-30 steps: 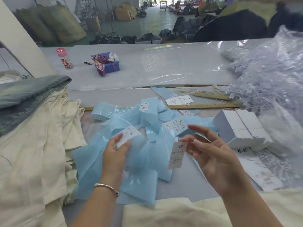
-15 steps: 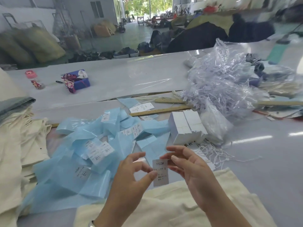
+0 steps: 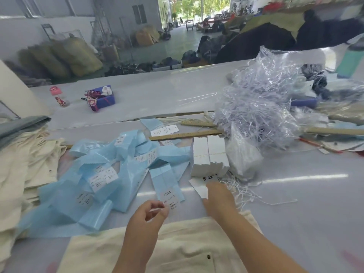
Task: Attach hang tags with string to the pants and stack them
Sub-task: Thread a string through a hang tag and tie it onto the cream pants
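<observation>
Cream pants point(image 3: 187, 251) lie across the near table edge, under both forearms. My left hand point(image 3: 147, 215) pinches a small white size tag point(image 3: 171, 198) printed 1103A S between thumb and fingertips, just above the pants. My right hand point(image 3: 218, 198) reaches forward with its fingers on a loose white hang tag point(image 3: 198, 187) beside a tangle of white strings point(image 3: 244, 192). A banded block of white hang tags point(image 3: 208, 156) stands just beyond. A stack of cream pants point(image 3: 23, 174) sits at the left.
Crumpled blue plastic sleeves point(image 3: 102, 174) with stickers cover the table's left centre. A big clear bag of strings point(image 3: 256, 107) fills the right. Wooden rulers point(image 3: 185, 134) lie behind the tag block. A pink-capped bottle point(image 3: 59, 95) and a blue pouch point(image 3: 102, 97) stand far back.
My right hand has let go of the size tag and moved right onto the loose hang tag. My left hand now holds the size tag alone. The view has swung right.
</observation>
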### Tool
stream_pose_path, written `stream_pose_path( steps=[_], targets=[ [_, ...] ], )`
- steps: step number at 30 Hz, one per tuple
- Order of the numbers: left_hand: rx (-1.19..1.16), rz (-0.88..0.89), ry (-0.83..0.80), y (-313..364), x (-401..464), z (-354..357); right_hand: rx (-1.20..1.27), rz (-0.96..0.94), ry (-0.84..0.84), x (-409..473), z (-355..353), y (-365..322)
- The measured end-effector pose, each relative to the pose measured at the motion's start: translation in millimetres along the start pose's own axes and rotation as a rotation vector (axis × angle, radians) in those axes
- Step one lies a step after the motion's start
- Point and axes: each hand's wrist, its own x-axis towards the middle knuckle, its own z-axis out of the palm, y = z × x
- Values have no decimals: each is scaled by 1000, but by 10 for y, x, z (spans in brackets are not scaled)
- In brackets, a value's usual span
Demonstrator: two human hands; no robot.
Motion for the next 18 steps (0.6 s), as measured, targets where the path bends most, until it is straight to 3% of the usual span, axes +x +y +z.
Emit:
stream_pose_path(
  steps=[3,6,13,18],
  targets=[
    [-11,-34,-14,29,-16,-29,-267,93,-34,195,45,8],
    [-7,-56,3,36,-14,-53,-309,177,-59,304,38,23],
    [59,-76,19,28,-36,14,-126,309,-141,267,17,68],
    [81,-72,12,-29,4,53,-29,172,-93,39,153,88]
  ],
)
